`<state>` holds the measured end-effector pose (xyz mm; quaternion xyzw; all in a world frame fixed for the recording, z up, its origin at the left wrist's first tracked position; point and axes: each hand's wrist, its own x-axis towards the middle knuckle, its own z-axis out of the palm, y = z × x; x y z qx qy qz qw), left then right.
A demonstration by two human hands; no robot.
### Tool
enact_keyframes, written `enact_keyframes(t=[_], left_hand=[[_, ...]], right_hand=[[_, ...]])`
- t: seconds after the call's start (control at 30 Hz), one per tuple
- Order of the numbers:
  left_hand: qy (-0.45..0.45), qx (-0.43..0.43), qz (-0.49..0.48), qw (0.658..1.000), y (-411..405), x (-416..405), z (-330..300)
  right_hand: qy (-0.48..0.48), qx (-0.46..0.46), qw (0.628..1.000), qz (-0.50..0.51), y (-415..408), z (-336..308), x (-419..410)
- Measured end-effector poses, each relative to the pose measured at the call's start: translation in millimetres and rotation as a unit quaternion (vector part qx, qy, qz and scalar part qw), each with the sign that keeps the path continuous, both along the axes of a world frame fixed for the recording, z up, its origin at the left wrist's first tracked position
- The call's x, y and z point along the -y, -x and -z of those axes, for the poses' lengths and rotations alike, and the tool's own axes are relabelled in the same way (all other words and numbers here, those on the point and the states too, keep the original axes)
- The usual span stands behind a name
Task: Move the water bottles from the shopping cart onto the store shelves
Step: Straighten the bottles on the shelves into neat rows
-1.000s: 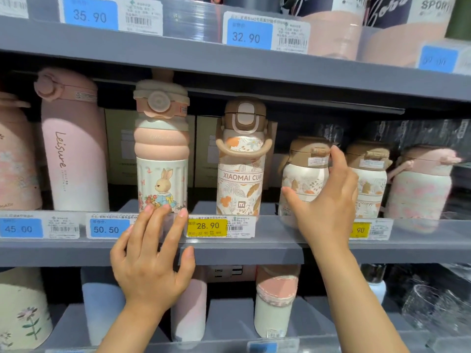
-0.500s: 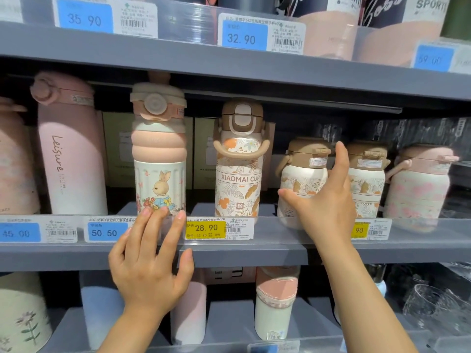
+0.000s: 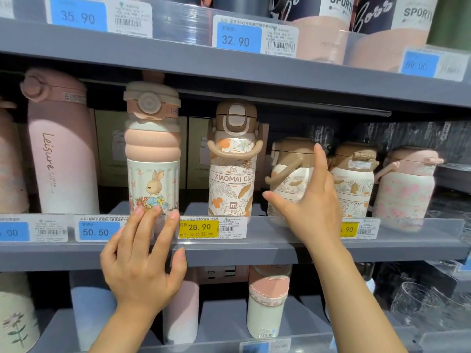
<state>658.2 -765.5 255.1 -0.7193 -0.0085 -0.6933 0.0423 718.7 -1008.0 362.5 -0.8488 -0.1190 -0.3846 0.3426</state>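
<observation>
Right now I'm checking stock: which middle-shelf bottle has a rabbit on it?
The tall bottle with the ribbed pink collar, second from left; its neighbours show lettering, leaves or flowers.

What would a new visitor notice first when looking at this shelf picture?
First, the two bare hands: the left hand lies open against the middle shelf's clear front strip, below the rabbit bottle; the right hand reaches to a short leaf-patterned bottle. Between them stands the XIAOMAI CUP bottle, above a yellow 28.90 price tag.
</observation>
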Motion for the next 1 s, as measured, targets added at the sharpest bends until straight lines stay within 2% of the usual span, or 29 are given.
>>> enact_keyframes(t=[0.17, 0.47, 0.6, 0.67, 0.8, 0.9, 1.0], left_hand=[[0.004, 0.0, 0.001, 1.0, 1, 0, 0], [-0.004, 0.003, -0.001, 1.0, 0, -1, 1], [-0.006, 0.004, -0.001, 1.0, 0, -1, 0], [-0.006, 0.003, 0.0, 1.0, 0, -2, 1], [-0.009, -0.001, -0.003, 1.0, 0, -3, 1], [-0.008, 0.002, -0.003, 1.0, 0, -2, 1], [-0.012, 0.006, -0.004, 1.0, -1, -2, 1]], right_hand=[[-0.027, -0.027, 0.999, 0.013, -2, -5, -3], [-0.027, -0.038, 0.998, -0.046, 0, -8, 8], [-0.002, -0.032, 0.999, 0.013, -1, -6, 0], [-0.019, -0.024, 0.999, 0.021, -2, -6, -2], [-0.07, -0.047, 0.995, -0.05, -5, -10, 10], [-0.073, -0.053, 0.991, -0.097, -4, -10, 20], [-0.04, -0.022, 0.997, -0.064, -1, -5, 13]])
